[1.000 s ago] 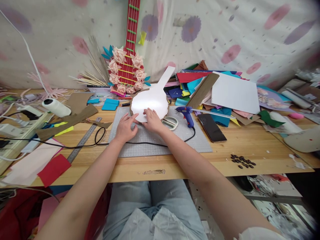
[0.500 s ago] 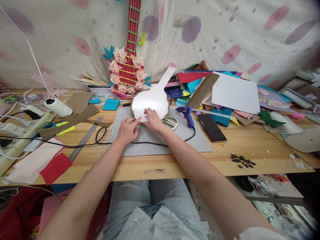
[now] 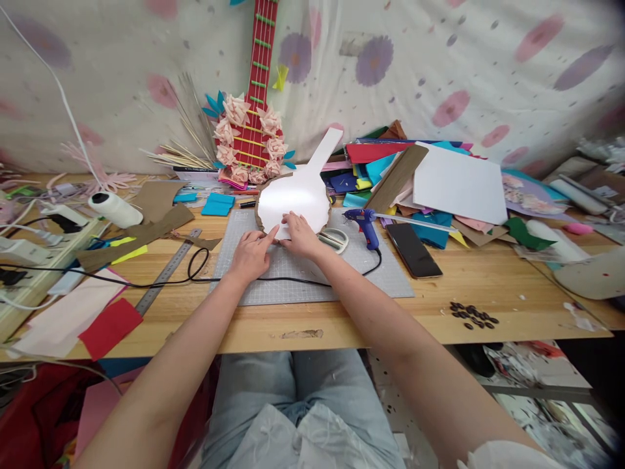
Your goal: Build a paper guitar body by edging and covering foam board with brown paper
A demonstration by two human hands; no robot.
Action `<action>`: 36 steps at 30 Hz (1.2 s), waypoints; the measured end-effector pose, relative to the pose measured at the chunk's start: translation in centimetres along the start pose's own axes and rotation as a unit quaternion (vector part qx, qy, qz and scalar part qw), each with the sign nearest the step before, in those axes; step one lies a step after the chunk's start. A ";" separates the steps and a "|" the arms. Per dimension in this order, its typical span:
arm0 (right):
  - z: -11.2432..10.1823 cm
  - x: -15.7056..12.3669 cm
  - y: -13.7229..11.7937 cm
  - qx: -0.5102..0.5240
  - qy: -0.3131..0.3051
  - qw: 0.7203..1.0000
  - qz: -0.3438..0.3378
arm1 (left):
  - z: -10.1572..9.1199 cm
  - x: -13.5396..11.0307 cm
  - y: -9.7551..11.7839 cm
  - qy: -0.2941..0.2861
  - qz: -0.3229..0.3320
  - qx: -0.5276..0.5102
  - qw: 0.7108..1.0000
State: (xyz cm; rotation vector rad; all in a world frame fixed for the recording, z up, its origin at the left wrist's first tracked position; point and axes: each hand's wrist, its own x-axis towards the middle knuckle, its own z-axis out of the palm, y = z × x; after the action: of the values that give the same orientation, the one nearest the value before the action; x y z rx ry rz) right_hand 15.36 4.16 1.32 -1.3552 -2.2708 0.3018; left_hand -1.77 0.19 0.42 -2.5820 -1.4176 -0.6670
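A white guitar-shaped cutout (image 3: pixel 295 198), with brown paper showing around its rounded body, lies over the grey cutting mat (image 3: pixel 251 293), its neck pointing away from me to the right. At the near-left edge, my left hand (image 3: pixel 251 254) has its bent fingers closed on the rim, thumb tip near the white surface. My right hand (image 3: pixel 297 236) grips the near edge beside it, fingertips on the white face and thumb low at the rim. The undersides of the fingers are hidden. Just right of the cutout lie scissors (image 3: pixel 336 240), partly covered, and a blue glue gun (image 3: pixel 365 227).
A red guitar model with paper roses (image 3: pixel 249 140) stands behind. A phone (image 3: pixel 414 250) and dark oval pieces (image 3: pixel 473 315) lie on the right. The glue gun's black cable (image 3: pixel 297 280) crosses the mat near my wrists. A steel ruler (image 3: pixel 166 273) lies left.
Both hands stay at the cutout's near edge, with only a slight shift of the fingers. The view has moved a little; nothing else has visibly changed.
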 end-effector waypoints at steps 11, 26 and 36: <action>-0.3 0.0 -0.8 -0.011 0.013 1.000 0.020 | -0.1 -0.3 0.1 0.031 0.017 0.011 0.999; 0.5 0.3 -0.1 0.010 0.020 1.000 0.002 | 0.0 0.1 0.5 0.009 0.042 0.040 0.998; -0.3 0.3 0.8 0.027 0.002 0.999 -0.028 | -0.1 0.1 0.5 0.034 0.040 0.023 0.998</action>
State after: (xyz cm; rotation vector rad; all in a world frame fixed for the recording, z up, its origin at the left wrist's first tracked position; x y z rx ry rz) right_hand 16.02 4.76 1.36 -1.2629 -2.2753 0.3383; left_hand -1.34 -0.04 0.65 -2.5402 -1.2880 -0.6964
